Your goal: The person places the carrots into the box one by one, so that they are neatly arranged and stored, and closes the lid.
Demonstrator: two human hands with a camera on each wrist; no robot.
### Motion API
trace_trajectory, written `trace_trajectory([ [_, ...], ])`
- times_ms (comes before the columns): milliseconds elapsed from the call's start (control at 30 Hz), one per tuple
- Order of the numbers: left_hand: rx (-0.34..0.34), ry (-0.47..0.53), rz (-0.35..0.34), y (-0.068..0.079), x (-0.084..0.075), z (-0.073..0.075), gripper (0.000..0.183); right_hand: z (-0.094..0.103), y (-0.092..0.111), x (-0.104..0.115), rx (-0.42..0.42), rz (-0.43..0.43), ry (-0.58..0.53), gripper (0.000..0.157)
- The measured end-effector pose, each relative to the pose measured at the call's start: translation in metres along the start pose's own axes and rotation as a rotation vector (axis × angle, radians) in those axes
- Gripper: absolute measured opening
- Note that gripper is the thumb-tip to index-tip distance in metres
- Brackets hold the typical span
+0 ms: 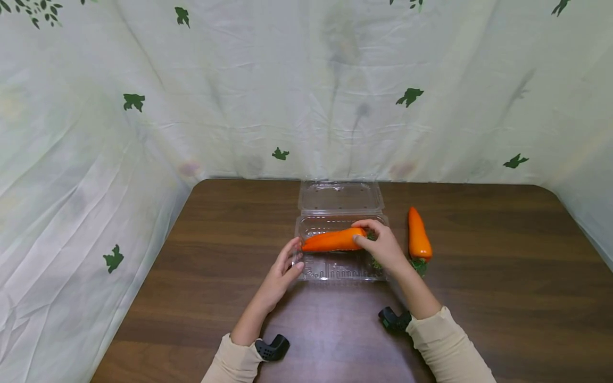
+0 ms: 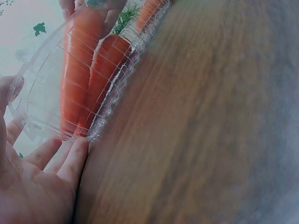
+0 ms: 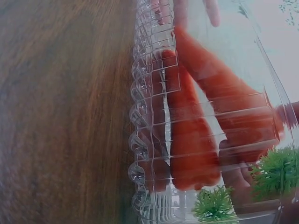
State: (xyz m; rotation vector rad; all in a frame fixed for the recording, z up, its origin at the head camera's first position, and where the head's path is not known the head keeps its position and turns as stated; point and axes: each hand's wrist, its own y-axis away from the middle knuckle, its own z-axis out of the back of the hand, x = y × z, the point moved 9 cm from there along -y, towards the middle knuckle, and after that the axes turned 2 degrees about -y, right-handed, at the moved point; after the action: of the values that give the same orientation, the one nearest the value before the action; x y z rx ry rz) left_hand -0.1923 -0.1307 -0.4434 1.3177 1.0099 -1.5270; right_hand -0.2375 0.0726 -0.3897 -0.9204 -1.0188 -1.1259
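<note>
A clear plastic clamshell box (image 1: 330,268) sits on the table, its lid (image 1: 340,198) folded back at the far side. My right hand (image 1: 383,247) grips an orange toy carrot (image 1: 331,240) by its thick, leafy end, over and partly inside the box. The carrot's tip points left toward my left hand (image 1: 276,276). Beneath it, a second carrot (image 3: 189,140) lies along the box, seen through the wall in both wrist views. The left hand's fingers (image 2: 70,161), nearly straight, touch the box's left end near both carrot tips.
A third carrot (image 1: 419,234) with green leaves lies on the brown wooden table (image 1: 503,276), right of the box. A pale curtain (image 1: 306,96) with green leaf shapes hangs behind the table. Black wrist cameras (image 1: 273,348) sit on both wrists.
</note>
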Motion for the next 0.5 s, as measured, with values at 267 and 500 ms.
trace_trajectory([
  [267,-0.007,0.011,-0.001,0.001,-0.003,0.0,0.057,-0.003,-0.009,-0.026,0.031,-0.02,0.01,0.029],
  [500,0.0,0.016,0.001,0.0,-0.003,-0.001,0.057,0.001,-0.012,-0.038,0.034,-0.008,0.105,0.03],
])
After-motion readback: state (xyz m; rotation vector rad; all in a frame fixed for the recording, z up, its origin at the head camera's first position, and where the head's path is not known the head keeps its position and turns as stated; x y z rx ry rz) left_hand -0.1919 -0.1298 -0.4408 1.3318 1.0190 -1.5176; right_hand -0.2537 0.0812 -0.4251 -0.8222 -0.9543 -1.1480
